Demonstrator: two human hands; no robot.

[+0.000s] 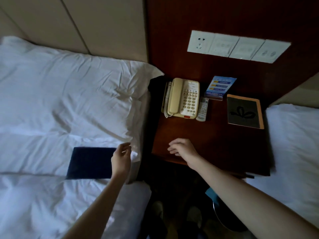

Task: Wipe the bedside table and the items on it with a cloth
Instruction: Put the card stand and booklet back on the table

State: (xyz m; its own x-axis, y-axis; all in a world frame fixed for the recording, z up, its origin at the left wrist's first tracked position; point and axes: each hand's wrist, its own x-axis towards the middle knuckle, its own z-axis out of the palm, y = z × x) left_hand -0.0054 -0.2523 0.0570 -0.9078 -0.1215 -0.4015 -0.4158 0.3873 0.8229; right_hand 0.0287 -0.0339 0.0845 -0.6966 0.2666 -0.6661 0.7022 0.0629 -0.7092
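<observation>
A dark wooden bedside table point(207, 140) stands between two beds. On it sit a cream telephone point(183, 98), a white remote control point(202, 108), a blue card stand point(220, 87) and a dark booklet with an orange border point(245, 112). A folded dark blue cloth point(89, 163) lies flat on the left bed. My left hand point(121, 158) hovers at the cloth's right edge, fingers apart, holding nothing. My right hand point(183, 149) is over the table's front left part, fingers loosely spread and empty.
The left bed point(60, 109) has white bedding and a pillow reaching the table's left edge. A second white bed point(293, 144) borders the table on the right. A white socket and switch panel point(238, 46) is on the wooden wall panel behind. The floor below is dark.
</observation>
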